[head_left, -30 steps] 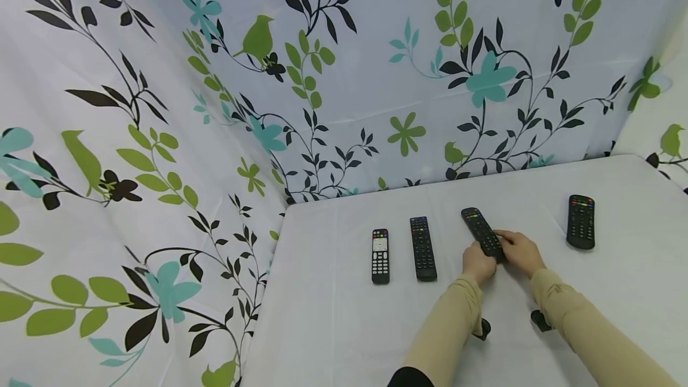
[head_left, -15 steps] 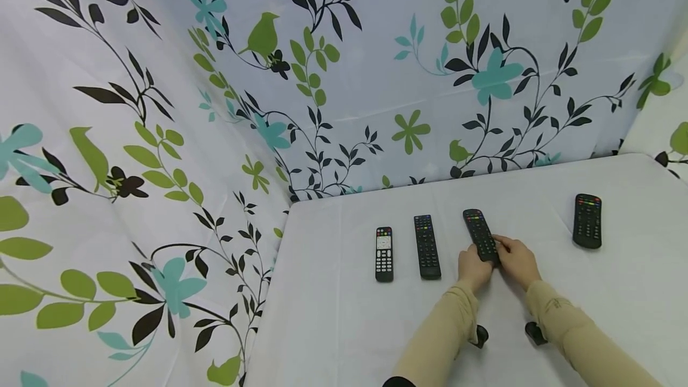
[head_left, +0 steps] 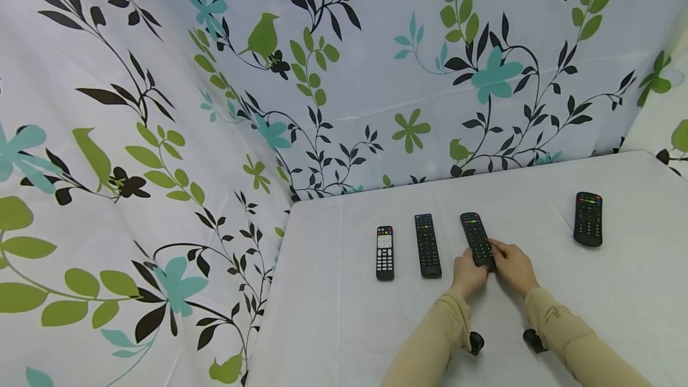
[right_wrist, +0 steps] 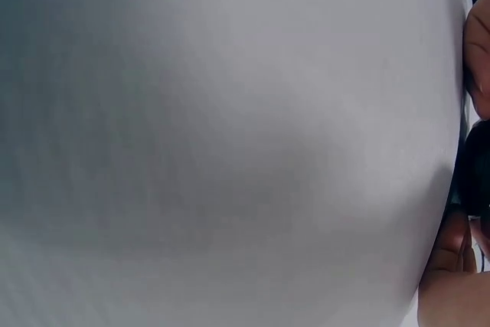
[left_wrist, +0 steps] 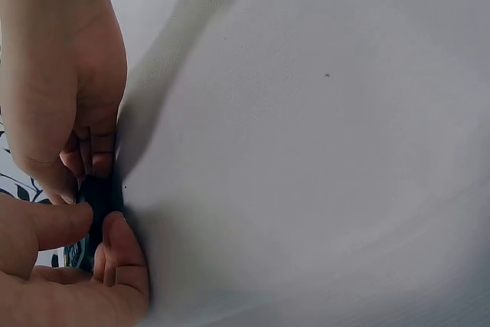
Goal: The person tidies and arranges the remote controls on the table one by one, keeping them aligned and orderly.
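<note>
A black remote control with many small buttons lies slanted on the white-covered table, its far end turned a little left. My left hand grips its near end from the left side. From the right, my right hand pinches the same end with thumb and fingers. In the left wrist view, fingers of both hands close on the dark remote control, whose face is mostly hidden. Only a dark piece of the remote control shows at the right edge of the right wrist view.
Left of the hands lie a slim remote control with white buttons and a longer black remote control. A wider black remote control lies at the right. A leaf-and-bird patterned curtain hangs behind the table.
Both hands have drawn the remote control slightly toward me and left, and it has turned to lie straighter. The head view has shifted a little. The other remote controls stay in place.
</note>
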The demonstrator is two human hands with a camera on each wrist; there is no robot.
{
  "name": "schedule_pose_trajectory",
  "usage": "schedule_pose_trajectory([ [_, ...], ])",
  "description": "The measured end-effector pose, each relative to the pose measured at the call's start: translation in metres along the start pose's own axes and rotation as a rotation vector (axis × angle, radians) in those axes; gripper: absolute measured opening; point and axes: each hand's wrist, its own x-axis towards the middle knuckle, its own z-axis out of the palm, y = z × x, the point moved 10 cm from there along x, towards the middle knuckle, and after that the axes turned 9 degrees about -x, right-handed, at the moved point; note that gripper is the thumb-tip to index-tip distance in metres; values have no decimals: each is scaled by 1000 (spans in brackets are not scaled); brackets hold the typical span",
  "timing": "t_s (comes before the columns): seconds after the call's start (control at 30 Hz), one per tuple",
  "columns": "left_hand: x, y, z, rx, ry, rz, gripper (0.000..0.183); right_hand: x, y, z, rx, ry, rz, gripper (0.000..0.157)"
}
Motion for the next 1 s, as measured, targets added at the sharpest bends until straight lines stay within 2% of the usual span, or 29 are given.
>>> schedule_pose_trajectory([
  [0.3, -6, -6, 0, -44, 1, -31, 54, -4, -2, 4, 40, -4, 48, 39],
  [0.6, -8, -2, -5, -49, 39, -11, 53, 0, -1, 2, 35, 7, 54, 39],
  [0.7, -11, -6, -7, -113, 68, -36, 57, -1, -1, -2, 37, 2, 57, 40],
  [0.83, -15, -10, -12, -233, 140, -54, 55, -2, 3, -12, 33, 7, 69, 42],
  [1.0, -18, 6, -20, -356, 213, 67, 45, 1, 14, -39, 41, 74, 69, 42],
])
